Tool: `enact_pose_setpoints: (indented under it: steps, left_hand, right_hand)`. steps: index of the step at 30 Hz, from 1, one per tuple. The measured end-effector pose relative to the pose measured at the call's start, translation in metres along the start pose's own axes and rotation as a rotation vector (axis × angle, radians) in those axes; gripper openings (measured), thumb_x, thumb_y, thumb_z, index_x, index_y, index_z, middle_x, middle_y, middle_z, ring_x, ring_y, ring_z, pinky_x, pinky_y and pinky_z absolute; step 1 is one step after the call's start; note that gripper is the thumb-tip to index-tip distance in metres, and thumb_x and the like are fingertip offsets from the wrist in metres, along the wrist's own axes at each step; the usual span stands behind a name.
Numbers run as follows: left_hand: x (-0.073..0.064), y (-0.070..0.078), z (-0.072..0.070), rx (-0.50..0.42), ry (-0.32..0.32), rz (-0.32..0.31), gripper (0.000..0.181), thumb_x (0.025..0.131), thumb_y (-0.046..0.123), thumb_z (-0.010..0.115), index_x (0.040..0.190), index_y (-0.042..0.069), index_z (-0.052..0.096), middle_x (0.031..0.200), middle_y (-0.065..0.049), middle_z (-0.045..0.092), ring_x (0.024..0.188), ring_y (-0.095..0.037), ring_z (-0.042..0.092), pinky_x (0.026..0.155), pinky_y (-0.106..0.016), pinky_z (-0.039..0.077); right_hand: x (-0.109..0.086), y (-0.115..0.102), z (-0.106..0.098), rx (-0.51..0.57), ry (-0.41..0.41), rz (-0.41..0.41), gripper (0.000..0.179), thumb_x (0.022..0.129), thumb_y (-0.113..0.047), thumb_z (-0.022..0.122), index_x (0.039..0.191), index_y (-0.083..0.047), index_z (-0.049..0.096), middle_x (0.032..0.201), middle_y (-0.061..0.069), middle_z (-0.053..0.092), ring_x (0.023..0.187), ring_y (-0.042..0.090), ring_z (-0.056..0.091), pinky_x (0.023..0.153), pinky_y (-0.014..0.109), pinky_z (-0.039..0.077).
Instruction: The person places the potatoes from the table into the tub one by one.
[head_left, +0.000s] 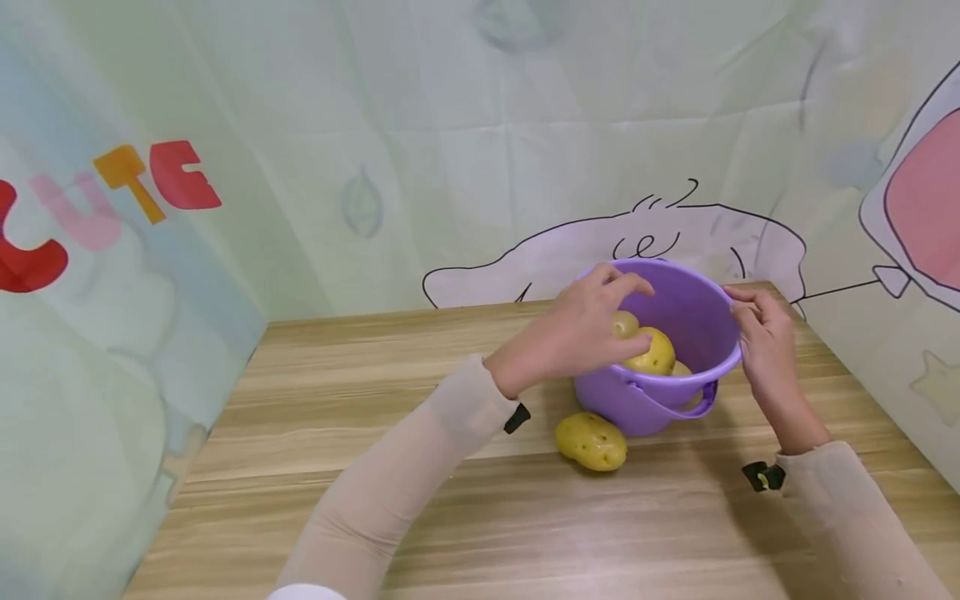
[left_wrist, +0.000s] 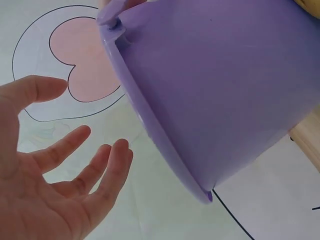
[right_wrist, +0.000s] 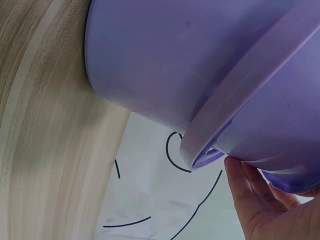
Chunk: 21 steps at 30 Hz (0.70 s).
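A purple bucket (head_left: 701,321) stands on the wooden table with several potatoes (head_left: 654,354) inside. Over its left rim is my left hand (head_left: 581,329), fingers spread and loosely bent. The left wrist view shows that hand (left_wrist: 65,170) apart from the bucket wall (left_wrist: 215,85), holding nothing. My right hand (head_left: 768,346) pinches the right side of the rim. In the right wrist view its fingers (right_wrist: 242,187) meet the rim, and the thumb is largely hidden. Another potato (head_left: 592,442) lies on the table just in front of the bucket.
The wooden table (head_left: 360,400) backs onto a printed curtain (head_left: 435,167) with cartoon drawings and letters. The bucket's handle (head_left: 693,408) hangs down at its front. Dark straps or clips (head_left: 763,477) show near both sleeve cuffs.
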<state>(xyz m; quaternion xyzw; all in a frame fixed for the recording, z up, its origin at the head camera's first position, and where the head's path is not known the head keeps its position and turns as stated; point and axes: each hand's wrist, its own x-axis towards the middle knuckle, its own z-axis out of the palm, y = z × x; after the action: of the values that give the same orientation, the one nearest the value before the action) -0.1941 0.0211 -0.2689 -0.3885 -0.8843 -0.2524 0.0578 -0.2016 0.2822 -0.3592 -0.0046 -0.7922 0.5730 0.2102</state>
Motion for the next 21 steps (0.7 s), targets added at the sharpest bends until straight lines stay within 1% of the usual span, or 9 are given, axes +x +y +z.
enact_pose_setpoints:
  steps: [5,11,15,21]
  left_hand:
    - [-0.006,-0.004,-0.006,-0.013,-0.005,-0.008,0.047,0.092,0.032,0.068,0.133,0.014,0.057,0.124,-0.005,0.052,0.1,-0.014,0.052,0.085,-0.025,0.044]
    - [-0.013,-0.009,-0.009,0.024,0.011,-0.004,0.048,0.091,0.038,0.069,0.132,0.015,0.059,0.119,-0.002,0.053,0.098,-0.013,0.052,0.084,-0.025,0.044]
    - [-0.021,-0.012,-0.012,0.053,0.021,-0.005,0.049,0.091,0.04,0.071,0.132,0.015,0.059,0.119,-0.003,0.055,0.099,-0.014,0.053,0.084,-0.026,0.045]
    - [-0.036,-0.017,-0.02,0.091,0.025,-0.021,0.05,0.091,0.044,0.069,0.132,0.017,0.059,0.115,0.0,0.056,0.093,-0.011,0.052,0.08,-0.026,0.045]
  right_hand:
    - [0.0,0.0,-0.001,-0.019,-0.014,0.012,0.034,0.105,-0.019,0.045,0.131,-0.004,0.06,0.095,-0.018,0.065,0.078,0.005,0.063,0.063,0.016,0.05]
    - [0.0,0.0,-0.001,-0.012,-0.008,0.009,0.033,0.105,-0.018,0.046,0.13,-0.003,0.061,0.093,-0.018,0.066,0.077,0.005,0.063,0.064,0.016,0.05]
    - [0.0,-0.001,-0.001,-0.003,-0.007,0.011,0.032,0.104,-0.018,0.046,0.128,-0.005,0.062,0.093,-0.017,0.066,0.076,0.005,0.063,0.063,0.016,0.05]
    - [0.0,-0.001,-0.001,-0.01,-0.007,0.018,0.031,0.105,-0.018,0.046,0.128,-0.007,0.063,0.094,-0.016,0.065,0.076,0.005,0.062,0.063,0.016,0.049]
